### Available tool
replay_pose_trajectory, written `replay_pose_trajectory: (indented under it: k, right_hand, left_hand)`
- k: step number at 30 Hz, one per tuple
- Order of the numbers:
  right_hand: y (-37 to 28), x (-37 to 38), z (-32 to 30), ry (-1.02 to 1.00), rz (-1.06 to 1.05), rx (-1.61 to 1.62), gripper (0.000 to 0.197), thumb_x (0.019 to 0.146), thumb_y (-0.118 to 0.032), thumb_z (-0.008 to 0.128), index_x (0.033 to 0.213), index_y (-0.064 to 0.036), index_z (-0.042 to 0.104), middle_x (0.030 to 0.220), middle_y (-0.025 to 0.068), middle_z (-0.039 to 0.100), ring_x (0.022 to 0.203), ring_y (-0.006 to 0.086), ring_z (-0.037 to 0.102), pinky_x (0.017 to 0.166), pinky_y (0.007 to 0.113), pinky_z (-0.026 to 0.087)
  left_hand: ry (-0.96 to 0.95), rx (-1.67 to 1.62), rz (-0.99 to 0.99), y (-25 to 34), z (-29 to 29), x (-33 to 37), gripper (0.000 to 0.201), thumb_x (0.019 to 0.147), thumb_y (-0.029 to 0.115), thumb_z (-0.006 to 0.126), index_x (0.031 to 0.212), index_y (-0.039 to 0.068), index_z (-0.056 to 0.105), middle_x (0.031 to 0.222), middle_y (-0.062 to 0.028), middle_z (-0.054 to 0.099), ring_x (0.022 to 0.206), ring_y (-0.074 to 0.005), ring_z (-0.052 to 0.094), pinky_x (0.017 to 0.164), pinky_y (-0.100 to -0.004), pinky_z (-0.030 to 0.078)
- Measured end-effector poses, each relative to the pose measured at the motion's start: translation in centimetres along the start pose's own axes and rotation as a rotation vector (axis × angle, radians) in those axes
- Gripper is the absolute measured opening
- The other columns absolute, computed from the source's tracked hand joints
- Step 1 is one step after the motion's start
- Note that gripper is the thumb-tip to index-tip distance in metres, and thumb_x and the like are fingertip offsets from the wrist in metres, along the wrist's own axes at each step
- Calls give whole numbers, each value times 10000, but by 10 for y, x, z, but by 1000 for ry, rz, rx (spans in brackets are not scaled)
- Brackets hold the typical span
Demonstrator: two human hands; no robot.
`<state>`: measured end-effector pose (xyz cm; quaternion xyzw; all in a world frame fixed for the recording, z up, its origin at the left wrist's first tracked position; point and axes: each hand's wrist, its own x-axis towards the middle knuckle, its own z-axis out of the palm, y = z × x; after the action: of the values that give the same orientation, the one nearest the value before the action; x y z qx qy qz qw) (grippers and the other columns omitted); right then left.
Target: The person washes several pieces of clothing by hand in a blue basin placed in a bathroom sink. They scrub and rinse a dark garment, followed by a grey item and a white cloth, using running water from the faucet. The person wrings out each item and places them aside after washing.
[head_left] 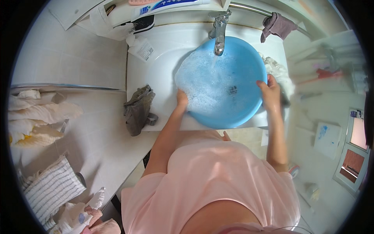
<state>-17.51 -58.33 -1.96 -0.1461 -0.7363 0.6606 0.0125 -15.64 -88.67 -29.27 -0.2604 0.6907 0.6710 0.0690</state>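
Observation:
A round blue plastic basin [249, 105] sits in the white sink [156, 72], under the chrome faucet [219, 39]. A thin stream runs from the faucet into foamy water [206, 85], and the foam reaches the basin's left rim. My right hand [270, 91] grips the right rim, thumb on the inside. At the lower left rim my left hand [182, 98] holds the basin, its fingers partly hidden by the rim and foam. A small dark patch [232, 90] shows in the water; I cannot tell what it is.
A crumpled grey-brown cloth item [139, 110] lies at the sink's left edge. White fabric [279, 74] is bunched right of the basin. A white bottle [140, 48] lies at the back left. A mauve cloth [278, 26] hangs on a metal rail.

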Motion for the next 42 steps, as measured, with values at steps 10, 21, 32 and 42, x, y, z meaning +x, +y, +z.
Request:
replay_pose_trajectory:
  k: [10,21,32,42]
  right_hand:
    - [-54,-29,12,29,-95,-256,229,766,-130,651,910,26,565,756,37,596,642,78,520,592,226,429]
    - [-144,-41,59,111,-288,-902,459,746,-476,664,746,-22,602,569,78,580,528,215,569,538,325,450]
    - [-171,-50,33,287,-374,-928,542,763,-559,673,694,-28,584,568,79,564,543,186,538,545,316,425]
    - [60,-56,-37,69,148,-248,173,893,-187,565,935,-19,571,739,2,542,647,70,500,544,238,421]
  left_hand:
    - [-275,346,136,0,45,-5,510,892,178,538,1321,-50,385,1291,-237,486,1191,-347,461,1057,-402,334]
    - [-502,441,283,53,86,-56,632,837,106,586,1397,-2,315,1356,-270,423,1267,-385,403,1048,-450,333]
    - [-1011,401,54,109,81,-76,619,834,184,631,1375,20,379,1263,-216,533,1116,-272,551,945,-390,438]
    - [-4,278,306,158,-44,-44,530,819,5,524,1333,21,397,1072,-157,587,885,-196,598,776,-322,483]
